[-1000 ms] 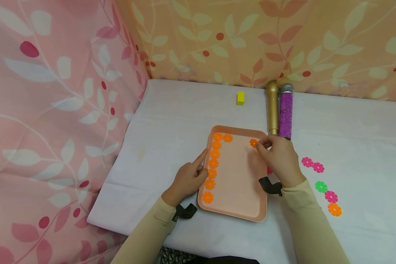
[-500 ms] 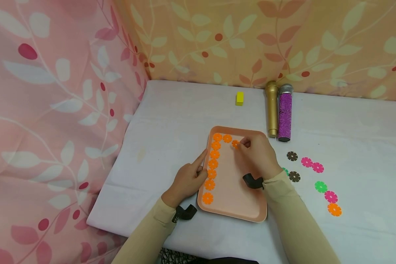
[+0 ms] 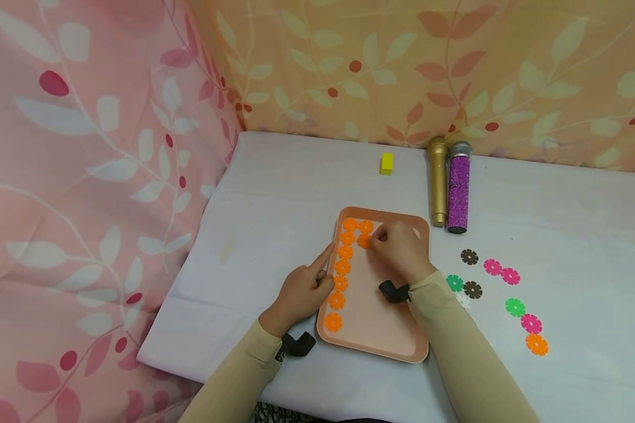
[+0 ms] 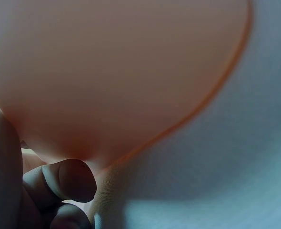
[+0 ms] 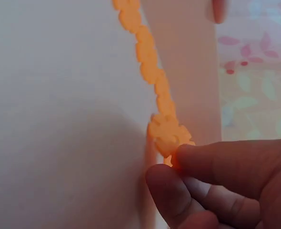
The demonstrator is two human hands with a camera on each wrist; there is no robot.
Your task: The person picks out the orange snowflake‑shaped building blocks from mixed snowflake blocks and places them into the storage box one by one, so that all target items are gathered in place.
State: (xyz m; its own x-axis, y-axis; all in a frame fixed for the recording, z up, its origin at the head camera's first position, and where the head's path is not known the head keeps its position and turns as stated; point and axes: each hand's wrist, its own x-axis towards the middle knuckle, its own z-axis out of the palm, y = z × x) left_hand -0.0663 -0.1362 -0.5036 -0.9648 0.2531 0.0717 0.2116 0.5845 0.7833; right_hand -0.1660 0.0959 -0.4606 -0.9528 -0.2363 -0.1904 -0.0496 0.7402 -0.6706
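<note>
A peach tray (image 3: 378, 346) lies on the white cloth. Orange flower-shaped plastic discs (image 3: 342, 267) run in a column along its left side, with another disc (image 3: 366, 226) beside the topmost one. Over the tray's upper part, my right hand (image 3: 399, 247) pinches one more orange disc (image 5: 164, 133) between thumb and index fingertips. In the right wrist view this disc overlaps others in the row. My left hand (image 3: 301, 294) touches the tray's left rim with a straight index finger and the thumb, the other fingers bent. The left wrist view shows bent fingers (image 4: 69, 181) close to the tray's side.
A gold microphone (image 3: 438, 185) and a purple glittery one (image 3: 458, 194) lie behind the tray. Farther left is a yellow block (image 3: 386, 164). Loose discs in pink (image 3: 492, 267), brown (image 3: 469, 257), green (image 3: 515, 307) and orange (image 3: 537, 345) are scattered right of the tray.
My right hand has moved left across the tray with the orange disc, from the upper right corner to beside the column. My left hand stays at the rim.
</note>
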